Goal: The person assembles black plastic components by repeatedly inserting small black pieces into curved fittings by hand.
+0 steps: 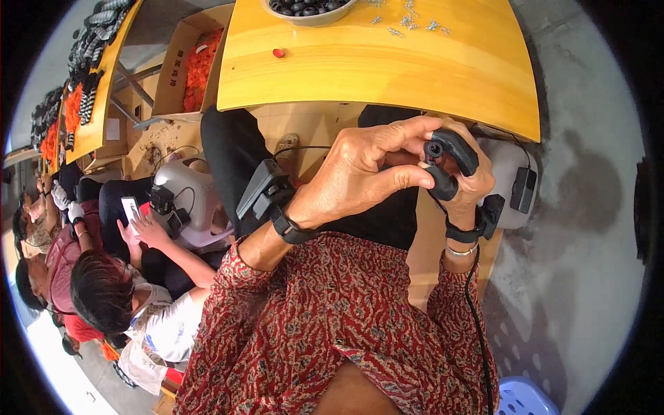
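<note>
My two hands meet just past the table's near edge, above my lap. Between the thumb and forefinger of my left hand [360, 173] is a small black round part [434, 149] with a hole in its middle. My right hand [476, 176] wears black covers on its thumb and forefinger, and these close on the same part from the right. Its exact kind is too small to tell. On the yellow table [387, 69] beyond stands a bowl [308, 21] of similar-looking black parts. Several small silver metal pieces [408, 21] lie scattered right of it.
A small red piece [278, 53] lies on the table. To the left stands a cardboard box [169, 76] of orange pieces. A seated person [149, 304] holds a phone [130, 209] at my left. A blue plastic basket [522, 398] is low at the right.
</note>
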### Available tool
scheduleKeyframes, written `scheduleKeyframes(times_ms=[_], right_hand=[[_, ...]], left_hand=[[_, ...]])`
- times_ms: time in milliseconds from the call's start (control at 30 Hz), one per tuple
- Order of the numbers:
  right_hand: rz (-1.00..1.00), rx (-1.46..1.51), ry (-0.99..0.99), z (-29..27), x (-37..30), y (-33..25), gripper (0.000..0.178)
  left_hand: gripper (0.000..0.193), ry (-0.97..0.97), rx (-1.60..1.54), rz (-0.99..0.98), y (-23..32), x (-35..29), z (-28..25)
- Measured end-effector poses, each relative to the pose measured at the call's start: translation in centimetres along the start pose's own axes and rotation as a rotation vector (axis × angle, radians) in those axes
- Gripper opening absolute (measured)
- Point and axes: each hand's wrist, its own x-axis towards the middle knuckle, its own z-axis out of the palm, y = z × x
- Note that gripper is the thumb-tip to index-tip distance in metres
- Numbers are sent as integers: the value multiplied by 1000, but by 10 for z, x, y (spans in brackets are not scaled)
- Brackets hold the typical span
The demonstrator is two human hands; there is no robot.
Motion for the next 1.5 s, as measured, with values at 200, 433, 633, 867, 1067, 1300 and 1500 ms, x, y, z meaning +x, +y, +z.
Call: scheduleKeyframes(times_ms=[200,433,633,867,1067,1300,1500], right_hand=[[22,-32,3,2,-1,0,35],[24,-16,-10,-2,4,-1,33],[-7,21,-42,1,11,-1,31],[92,29,-148,3,17,-5,29],[62,44,-115,10,9,3,30],[6,-25,-43,25,8,5,28],[53,121,-37,17,8,9,30]], left_hand=[[53,14,53,77,-1,-1,1],[50,-52,-214,-27,2,3,-2],[34,-39,-235,-180,5,15,-15],[33,79,-133,-167,1,10,-12],[35,173,-114,-178,5,4,-3],[39,274,-106,-184,1,2,0],[61,23,-109,-123,3,-1,-10]])
